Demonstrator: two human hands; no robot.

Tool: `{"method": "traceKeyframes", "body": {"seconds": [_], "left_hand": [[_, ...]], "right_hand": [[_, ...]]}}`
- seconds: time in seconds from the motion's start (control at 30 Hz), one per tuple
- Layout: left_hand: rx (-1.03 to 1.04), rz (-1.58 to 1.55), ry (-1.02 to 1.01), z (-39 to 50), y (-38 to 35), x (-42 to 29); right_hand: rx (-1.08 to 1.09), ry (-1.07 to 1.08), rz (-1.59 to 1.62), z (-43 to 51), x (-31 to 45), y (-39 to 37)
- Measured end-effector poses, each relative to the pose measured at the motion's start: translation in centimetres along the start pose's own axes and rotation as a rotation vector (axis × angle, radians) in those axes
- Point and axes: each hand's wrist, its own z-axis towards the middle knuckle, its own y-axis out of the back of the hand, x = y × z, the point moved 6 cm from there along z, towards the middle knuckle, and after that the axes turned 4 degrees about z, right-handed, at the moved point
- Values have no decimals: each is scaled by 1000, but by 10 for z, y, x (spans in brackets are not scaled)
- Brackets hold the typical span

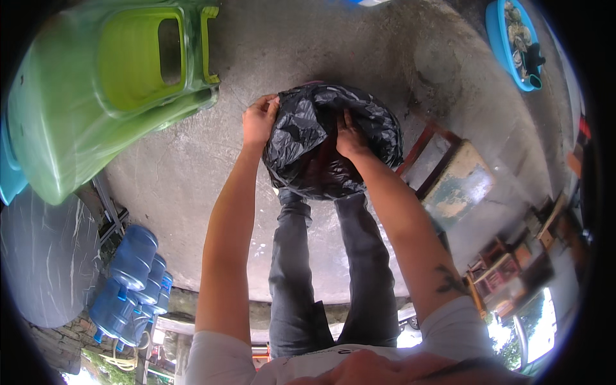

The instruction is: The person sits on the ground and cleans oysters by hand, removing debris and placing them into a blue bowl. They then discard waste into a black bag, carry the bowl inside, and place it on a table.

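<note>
A black plastic bag (298,130) lies spread over a round container in front of my feet, its mouth facing up. Only a sliver of the container's pinkish rim (315,82) shows at the far edge. My left hand (260,118) pinches the bag's edge at its left side between thumb and fingers. Inside the bag's opening is my right hand (350,137), palm down with two fingers stretched forward, touching the plastic and gripping nothing that shows.
Green plastic stools (139,62) stand stacked at upper left. Blue water jugs (134,257) are piled at lower left beside a round dark tabletop (48,255). A worn low stool (455,180) stands right of the bag. A blue basin (495,36) holding what look like shells sits at upper right.
</note>
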Motion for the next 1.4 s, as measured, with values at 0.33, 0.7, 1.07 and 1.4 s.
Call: {"method": "traceKeyframes", "body": {"seconds": [0.33, 0.7, 1.07, 1.4], "left_hand": [[-97, 253, -536, -111, 22, -88], [-151, 77, -384, -85, 16, -63], [128, 501, -926, -148, -23, -119], [433, 1435, -687, -88, -71, -12]], "right_hand": [[-477, 360, 74, -56, 77, 25], [-198, -5, 313, 18, 47, -23], [-370, 325, -349, -59, 60, 33], [-679, 753, 174, -114, 8, 133]]}}
